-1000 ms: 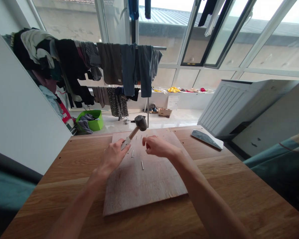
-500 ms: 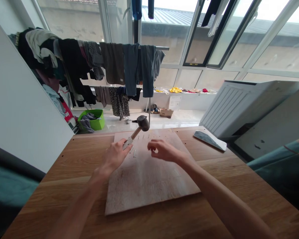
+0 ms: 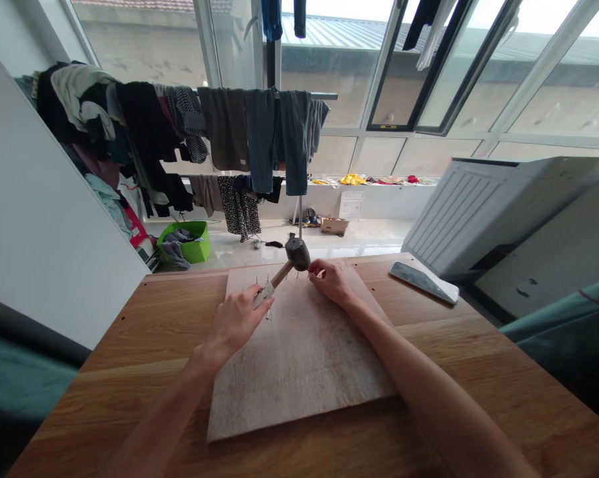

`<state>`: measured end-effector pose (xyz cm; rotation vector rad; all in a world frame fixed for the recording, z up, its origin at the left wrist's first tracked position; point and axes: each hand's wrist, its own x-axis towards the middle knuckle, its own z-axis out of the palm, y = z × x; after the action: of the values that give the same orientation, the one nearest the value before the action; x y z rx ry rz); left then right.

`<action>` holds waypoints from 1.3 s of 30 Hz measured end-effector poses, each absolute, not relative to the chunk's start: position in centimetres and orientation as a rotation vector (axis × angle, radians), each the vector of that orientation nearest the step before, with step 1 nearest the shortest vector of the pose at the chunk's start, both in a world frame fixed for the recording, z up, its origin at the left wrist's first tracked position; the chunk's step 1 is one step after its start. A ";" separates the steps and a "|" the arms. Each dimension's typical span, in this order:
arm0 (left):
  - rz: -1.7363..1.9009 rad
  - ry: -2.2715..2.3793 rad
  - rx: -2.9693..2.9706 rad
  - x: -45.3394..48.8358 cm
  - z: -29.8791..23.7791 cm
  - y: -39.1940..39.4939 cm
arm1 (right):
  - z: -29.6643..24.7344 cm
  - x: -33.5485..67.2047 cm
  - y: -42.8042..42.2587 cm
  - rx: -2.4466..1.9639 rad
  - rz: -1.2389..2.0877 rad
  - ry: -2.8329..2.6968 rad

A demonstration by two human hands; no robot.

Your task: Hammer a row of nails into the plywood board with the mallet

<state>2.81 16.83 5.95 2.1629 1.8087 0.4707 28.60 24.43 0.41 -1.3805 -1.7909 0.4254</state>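
My left hand (image 3: 240, 318) is closed around the pale handle of a mallet (image 3: 298, 253) with a black head, held tilted above the far part of a wooden board (image 3: 299, 372). My right hand (image 3: 332, 282) is at the board's far side, thumb and fingers pinched on what looks like a nail, mostly hidden by the fingertips. The mallet head is close to those fingertips. Several thin nails (image 3: 298, 274) stand upright in a row along the far part of the board. Loose nails (image 3: 268, 313) lie beside my left hand, partly covered by it.
The board lies on a wooden table (image 3: 145, 332). A phone (image 3: 424, 282) lies at the table's far right. Beyond the table are a green tub (image 3: 197, 247) with cloth in it, a rack of hanging clothes (image 3: 224, 129) and a white appliance (image 3: 459, 212).
My right hand has moved away from me to the row of nails, its fingertips now pinched low at the board. The mallet in my left hand has shifted slightly right and lower.
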 end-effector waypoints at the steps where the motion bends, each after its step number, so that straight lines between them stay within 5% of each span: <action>1: 0.464 1.816 2.166 2.9 5.9 16.9 | 0.3 28.6 24.5 -1.371 0.421 -1.791; 20: 0.451 1.809 2.229 3.6 6.4 17.8 | 0.0 29.2 23.8 -1.345 0.174 -1.879; 30: 0.684 1.752 2.119 1.3 6.8 18.8 | 5.2 19.9 18.1 -0.700 -0.165 -2.927; 39: 0.669 1.714 2.073 1.5 6.7 18.8 | 4.8 23.2 20.2 -0.923 0.187 -2.764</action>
<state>1.48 18.76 6.66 2.0726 1.7143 0.6695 23.16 20.21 4.83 -0.9232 -2.7641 0.1871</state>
